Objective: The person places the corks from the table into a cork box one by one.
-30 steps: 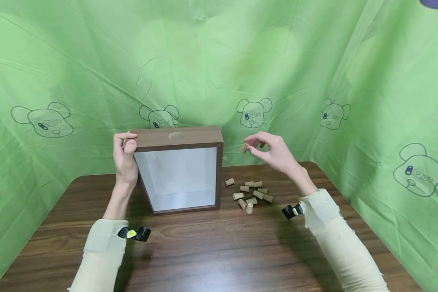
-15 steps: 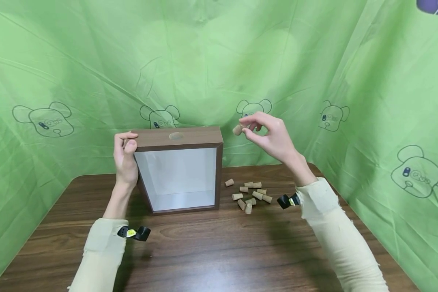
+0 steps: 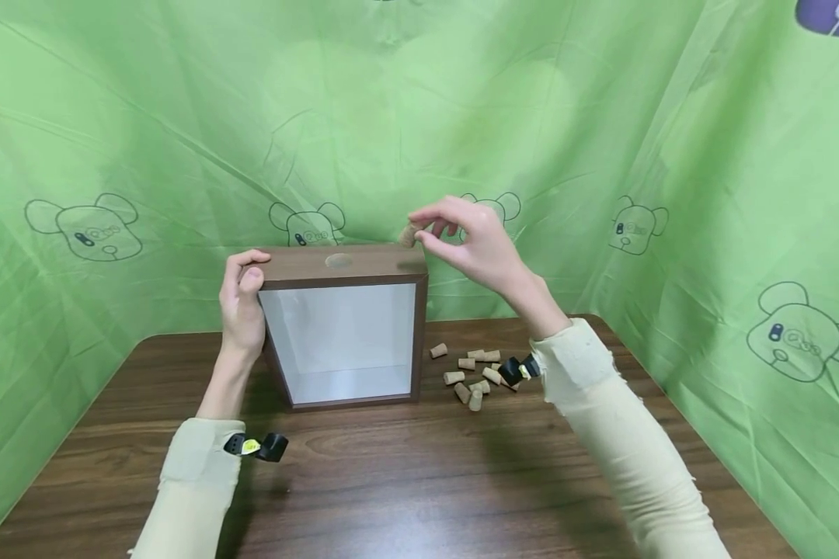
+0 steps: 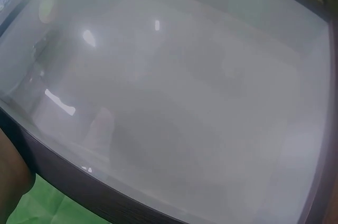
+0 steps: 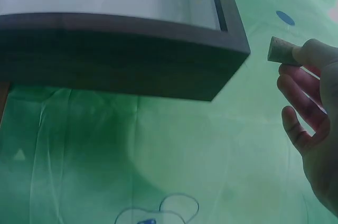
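Observation:
A brown wooden shadow box point(image 3: 421, 341) with a clear front and white back stands upright on the table. Its top face has an oval hole point(image 3: 338, 261). My left hand point(image 3: 243, 307) grips the box's upper left corner, thumb at the front edge. Above the box's right top corner, my right hand point(image 3: 471, 241) pinches a cork point(image 3: 409, 234) between thumb and fingers. In the right wrist view the same cork point(image 5: 282, 51) shows apart from the frame. The left wrist view is mostly the clear front, with part of my left hand point(image 4: 13, 174) at its edge.
Several loose corks point(image 3: 454, 378) lie on the wooden table point(image 3: 363, 473) just right of the box. My right forearm hangs over that side. A green curtain point(image 3: 391, 116) with bear drawings closes off the back and sides.
My right hand has risen and moved left with the cork, from above the pile to over the box's right end. The left hand and box have stayed nearly still.

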Demonstrator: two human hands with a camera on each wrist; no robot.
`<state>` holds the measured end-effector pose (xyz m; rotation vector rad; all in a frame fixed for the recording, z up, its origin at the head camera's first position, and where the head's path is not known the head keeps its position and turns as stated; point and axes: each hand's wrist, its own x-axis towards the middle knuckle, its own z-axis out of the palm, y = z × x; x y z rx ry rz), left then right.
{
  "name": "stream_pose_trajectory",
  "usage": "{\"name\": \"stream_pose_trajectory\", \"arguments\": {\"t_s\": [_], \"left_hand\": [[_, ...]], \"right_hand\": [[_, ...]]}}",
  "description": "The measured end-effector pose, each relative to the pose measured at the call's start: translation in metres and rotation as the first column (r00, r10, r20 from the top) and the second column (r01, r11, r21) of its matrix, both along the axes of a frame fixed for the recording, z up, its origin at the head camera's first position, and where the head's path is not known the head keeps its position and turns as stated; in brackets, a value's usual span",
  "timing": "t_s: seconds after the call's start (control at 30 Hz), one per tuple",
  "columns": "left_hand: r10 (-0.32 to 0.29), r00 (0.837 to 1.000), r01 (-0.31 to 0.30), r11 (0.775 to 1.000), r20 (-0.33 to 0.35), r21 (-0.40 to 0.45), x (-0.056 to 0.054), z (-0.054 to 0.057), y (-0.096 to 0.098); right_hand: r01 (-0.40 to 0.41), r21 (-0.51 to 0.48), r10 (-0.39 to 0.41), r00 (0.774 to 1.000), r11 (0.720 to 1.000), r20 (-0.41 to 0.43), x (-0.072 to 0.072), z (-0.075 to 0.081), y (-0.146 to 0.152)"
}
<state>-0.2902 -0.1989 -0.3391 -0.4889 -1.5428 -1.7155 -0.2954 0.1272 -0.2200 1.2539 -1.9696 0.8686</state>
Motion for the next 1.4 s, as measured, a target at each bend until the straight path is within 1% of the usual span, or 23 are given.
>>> {"name": "stream_pose_trajectory", "arguments": {"t_s": [0.1, 0.17, 0.3, 0.5, 0.67, 0.83, 1.03, 1.2, 1.4], "left_hand": [[0.024, 1.000, -0.024, 1.000, 0.004, -0.018, 0.000, -0.001, -0.001], [0.026, 1.000, -0.025, 0.999, 0.009, -0.021, 0.000, -0.002, -0.002], [0.009, 1.000, -0.009, 1.000, 0.017, -0.007, 0.000, -0.004, -0.003], [-0.025, 1.000, 0.025, 1.000, -0.018, 0.012, 0.001, -0.005, -0.004], [-0.029, 0.999, 0.030, 0.999, -0.018, 0.015, 0.004, -0.006, -0.003], [-0.046, 0.998, 0.047, 0.999, -0.035, 0.027, 0.005, -0.006, -0.001], [-0.046, 0.998, 0.047, 0.999, -0.032, 0.020, 0.003, -0.007, 0.000], [-0.037, 0.999, 0.037, 0.999, -0.034, 0.019, 0.002, -0.008, -0.002], [-0.050, 0.998, 0.051, 0.998, -0.033, 0.035, 0.004, -0.008, -0.001]], "right_hand": [[0.001, 0.024, -0.001, 1.000, 1.000, 0.023, -0.002, 0.002, -0.011], [-0.001, 0.037, 0.000, 0.999, 0.999, 0.033, -0.003, 0.003, -0.018], [-0.010, 0.066, 0.006, 0.998, 0.998, 0.060, -0.003, 0.006, -0.031], [-0.020, 0.108, 0.008, 0.993, 0.994, 0.114, -0.004, 0.006, -0.052], [0.014, 0.175, -0.040, 0.989, 0.984, 0.145, -0.005, 0.003, -0.065], [0.062, 0.238, -0.105, 0.980, 0.969, 0.171, -0.006, 0.000, -0.072], [0.108, 0.269, -0.166, 0.965, 0.957, 0.203, -0.003, 0.001, -0.074], [0.100, 0.275, -0.160, 0.966, 0.956, 0.204, -0.003, 0.003, -0.077], [0.092, 0.302, -0.163, 0.962, 0.949, 0.219, -0.002, 0.004, -0.084]]}}
